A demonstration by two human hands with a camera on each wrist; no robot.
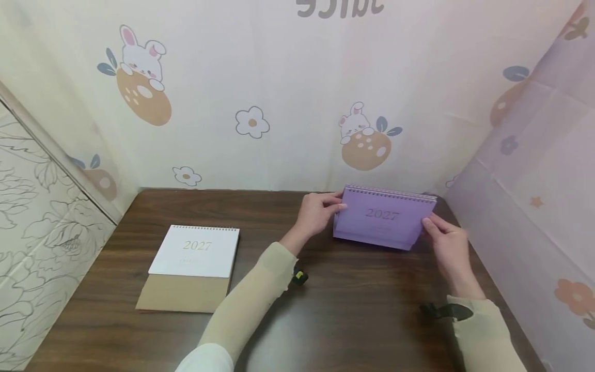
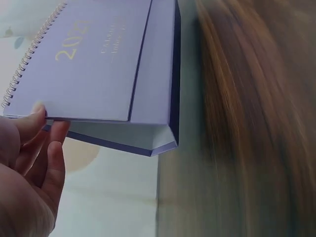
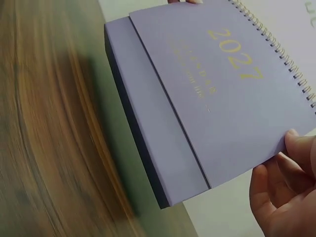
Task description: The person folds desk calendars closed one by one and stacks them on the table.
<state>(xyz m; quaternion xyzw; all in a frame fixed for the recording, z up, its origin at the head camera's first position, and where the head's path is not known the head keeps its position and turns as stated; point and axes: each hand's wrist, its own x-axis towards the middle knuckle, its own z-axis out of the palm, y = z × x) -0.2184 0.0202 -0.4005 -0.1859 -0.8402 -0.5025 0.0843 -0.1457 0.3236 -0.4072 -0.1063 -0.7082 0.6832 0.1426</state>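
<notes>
A purple spiral-bound 2027 desk calendar [image 1: 381, 219] is held upright near the back right of the table. My left hand [image 1: 318, 213] pinches its left side between thumb and fingers, close to the spiral edge. On the opposite side, my right hand [image 1: 448, 245] pinches the right edge. In the left wrist view, the purple calendar [image 2: 84, 64] shows its open triangular stand from the end, with the left thumb on the cover. The right wrist view has the right hand [image 3: 291, 182] gripping the cover's edge, thumb on top.
A white 2027 calendar [image 1: 195, 250] with a tan base [image 1: 183, 293] lies at the left of the brown wooden table [image 1: 321, 320]. A patterned curtain [image 1: 288, 77] hangs behind the table's back edge, and another patterned cloth [image 1: 548, 181] borders the right side.
</notes>
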